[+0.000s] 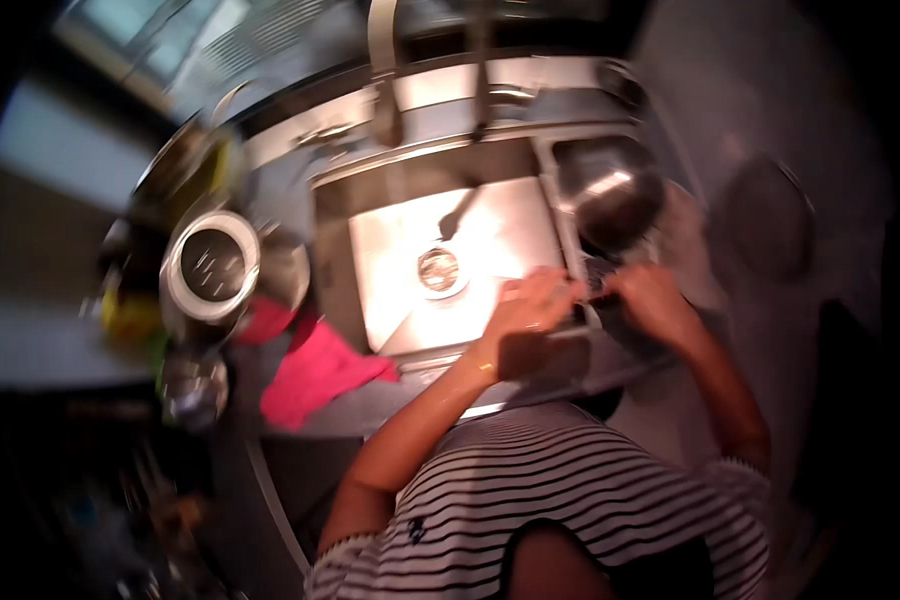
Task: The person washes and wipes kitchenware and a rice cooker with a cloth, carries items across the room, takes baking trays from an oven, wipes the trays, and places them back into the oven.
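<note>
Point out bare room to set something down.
Free: the sink floor between the drain and the left wall. Crowded: the left counter, with a white-rimmed pot and pink cloth; rightward, the left hand, right hand and metal bowl.

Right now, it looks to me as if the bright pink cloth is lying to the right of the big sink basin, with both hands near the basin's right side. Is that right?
Not quite: the head view shows the bright pink cloth to the left of the big sink basin, with both hands, left and right, near the basin's right side.
</note>
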{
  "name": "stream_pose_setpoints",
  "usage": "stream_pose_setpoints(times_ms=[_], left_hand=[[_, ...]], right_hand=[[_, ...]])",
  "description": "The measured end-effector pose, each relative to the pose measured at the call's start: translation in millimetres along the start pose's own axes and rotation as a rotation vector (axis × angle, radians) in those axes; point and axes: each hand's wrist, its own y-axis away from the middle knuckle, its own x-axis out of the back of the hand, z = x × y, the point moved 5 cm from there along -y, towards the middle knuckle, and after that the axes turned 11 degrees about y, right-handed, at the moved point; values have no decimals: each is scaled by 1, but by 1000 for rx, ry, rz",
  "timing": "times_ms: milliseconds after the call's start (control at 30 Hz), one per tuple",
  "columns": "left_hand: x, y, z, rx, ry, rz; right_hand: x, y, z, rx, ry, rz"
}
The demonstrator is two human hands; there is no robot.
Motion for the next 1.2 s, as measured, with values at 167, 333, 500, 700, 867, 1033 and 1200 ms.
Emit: stream_pose_setpoints(times_ms=[167,333,500,700,867,1033,1200], left_hand=[[131,34,53,-68,-141,213],[293,119,94,292,-702,608],[296,90,69,158,-1101,669],[232,-58,-33,255,-592,642],[229,-83,-74,348,-404,585],[172,-59,-107,469,-133,554],[115,-38,-143,439,-24,665]], right_hand=[[77,-8,-45,119,-337,674],[-33,-5,60,-463,-768,716],[-25,-38,55,-502,-839,683],[87,-111,41,-205,-708,989],[175,-213,-11,106,-1032,489],[146,-232,-29,13,-940,804],[129,-245,-19,71,-1296,771]])
